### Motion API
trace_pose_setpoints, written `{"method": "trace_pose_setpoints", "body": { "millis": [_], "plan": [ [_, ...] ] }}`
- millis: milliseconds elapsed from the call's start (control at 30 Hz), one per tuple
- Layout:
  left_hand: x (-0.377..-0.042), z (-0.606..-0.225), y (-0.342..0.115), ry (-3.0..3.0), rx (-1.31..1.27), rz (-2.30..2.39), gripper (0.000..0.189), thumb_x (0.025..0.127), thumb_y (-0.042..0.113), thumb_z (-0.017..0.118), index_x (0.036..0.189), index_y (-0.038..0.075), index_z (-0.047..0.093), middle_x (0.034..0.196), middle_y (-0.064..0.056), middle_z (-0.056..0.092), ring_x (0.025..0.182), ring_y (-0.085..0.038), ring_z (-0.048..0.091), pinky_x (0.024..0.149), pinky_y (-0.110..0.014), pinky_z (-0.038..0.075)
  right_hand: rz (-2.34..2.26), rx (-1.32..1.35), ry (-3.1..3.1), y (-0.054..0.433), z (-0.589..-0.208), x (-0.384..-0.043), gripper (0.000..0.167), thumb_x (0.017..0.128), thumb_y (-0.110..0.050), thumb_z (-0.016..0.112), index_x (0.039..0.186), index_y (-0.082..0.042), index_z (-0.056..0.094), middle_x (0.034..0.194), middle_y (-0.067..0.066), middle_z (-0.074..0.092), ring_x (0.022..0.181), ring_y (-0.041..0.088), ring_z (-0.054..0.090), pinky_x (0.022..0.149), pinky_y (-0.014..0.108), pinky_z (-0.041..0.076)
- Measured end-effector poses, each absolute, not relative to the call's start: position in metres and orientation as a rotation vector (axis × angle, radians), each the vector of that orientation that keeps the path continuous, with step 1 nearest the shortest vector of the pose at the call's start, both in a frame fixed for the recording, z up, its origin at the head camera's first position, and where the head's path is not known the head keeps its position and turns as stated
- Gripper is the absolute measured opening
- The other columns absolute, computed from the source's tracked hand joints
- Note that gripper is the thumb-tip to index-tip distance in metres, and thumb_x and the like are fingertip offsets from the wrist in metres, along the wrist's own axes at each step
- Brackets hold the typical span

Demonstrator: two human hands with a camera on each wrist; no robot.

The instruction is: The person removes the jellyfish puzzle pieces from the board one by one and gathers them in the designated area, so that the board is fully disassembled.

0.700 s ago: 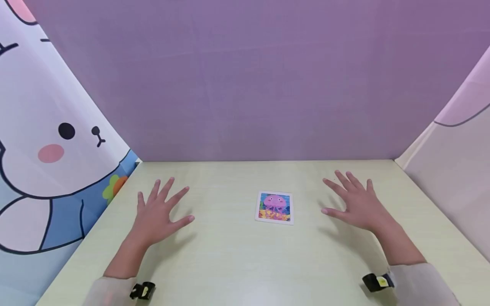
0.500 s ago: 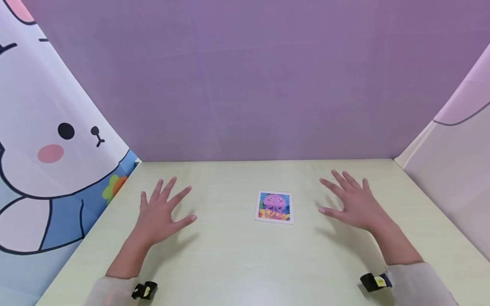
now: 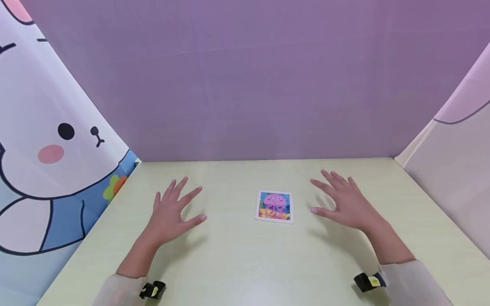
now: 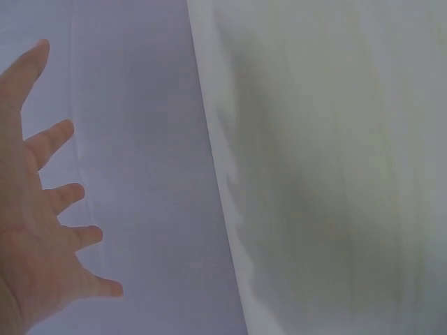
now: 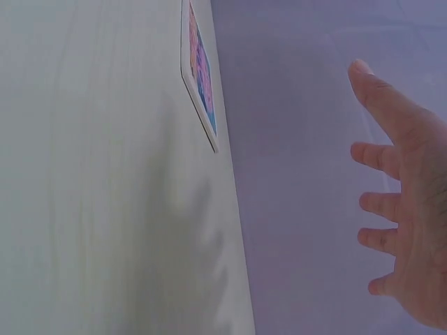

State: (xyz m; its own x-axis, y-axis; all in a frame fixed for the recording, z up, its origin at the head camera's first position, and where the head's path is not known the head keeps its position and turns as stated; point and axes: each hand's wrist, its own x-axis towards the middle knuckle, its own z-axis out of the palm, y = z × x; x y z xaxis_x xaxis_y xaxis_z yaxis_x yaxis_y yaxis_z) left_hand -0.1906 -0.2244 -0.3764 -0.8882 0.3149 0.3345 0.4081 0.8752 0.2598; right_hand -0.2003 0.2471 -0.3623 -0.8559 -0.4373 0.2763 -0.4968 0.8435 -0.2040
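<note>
A square picture card point(image 3: 274, 206) with a white border and a pink jellyfish lies flat on the pale wood table point(image 3: 237, 263). To its left, my left hand point(image 3: 170, 216) hovers above the tabletop, fingers spread and holding nothing. My right hand point(image 3: 346, 204) is on the other side of the card, also raised with spread fingers and nearer to it than the left. Both hands cast shadows on the table. In the right wrist view the card point(image 5: 200, 77) shows edge-on beyond the right hand point(image 5: 412, 202); the left wrist view has only the left hand point(image 4: 42, 223) over the table.
A purple cloth wall point(image 3: 245, 85) rises along the table's back edge. On the left hangs a panel with a cartoon animal point(image 3: 57, 140), and a pale panel point(image 3: 455, 170) borders the right. Black camera mounts point(image 3: 153, 290) sit at the sleeves.
Both hands have drifted inward toward the card, the left moving right and the right moving left. Their fingers stay spread. The card lies where it was.
</note>
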Motion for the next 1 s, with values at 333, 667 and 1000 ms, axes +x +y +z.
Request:
{"method": "trace_pose_setpoints", "body": {
  "millis": [333,667,1000],
  "plan": [
    [-0.194,-0.381,-0.212,-2.705,-0.64,-0.614,0.07,0.082,0.051,0.072,0.143,0.023,0.052,0.156,-0.015,0.028,0.142,-0.043,0.019,0.1,-0.077,0.012,0.455,0.792,-2.769,0.238,-0.367,-0.206,0.07,0.085,-0.054,0.069,0.144,-0.021,0.05,0.154,0.02,0.03,0.14,0.044,0.025,0.108,0.068,0.013],
    [-0.201,-0.386,-0.197,-2.724,-0.665,-0.859,0.067,0.083,0.048,0.074,0.142,0.024,0.053,0.154,-0.011,0.031,0.14,-0.038,0.025,0.101,-0.069,0.024,0.572,0.87,-2.775,0.223,-0.373,-0.217,0.072,0.082,-0.049,0.075,0.142,-0.014,0.052,0.151,0.02,0.036,0.135,0.045,0.034,0.103,0.064,0.032],
    [-0.21,-0.391,-0.177,-2.717,-0.692,-1.098,0.066,0.083,0.046,0.076,0.142,0.025,0.053,0.153,-0.011,0.032,0.138,-0.035,0.028,0.101,-0.065,0.031,0.703,0.882,-2.828,0.207,-0.38,-0.226,0.072,0.079,-0.039,0.081,0.14,-0.011,0.054,0.149,0.017,0.041,0.135,0.042,0.035,0.104,0.061,0.034]
  ]
}}
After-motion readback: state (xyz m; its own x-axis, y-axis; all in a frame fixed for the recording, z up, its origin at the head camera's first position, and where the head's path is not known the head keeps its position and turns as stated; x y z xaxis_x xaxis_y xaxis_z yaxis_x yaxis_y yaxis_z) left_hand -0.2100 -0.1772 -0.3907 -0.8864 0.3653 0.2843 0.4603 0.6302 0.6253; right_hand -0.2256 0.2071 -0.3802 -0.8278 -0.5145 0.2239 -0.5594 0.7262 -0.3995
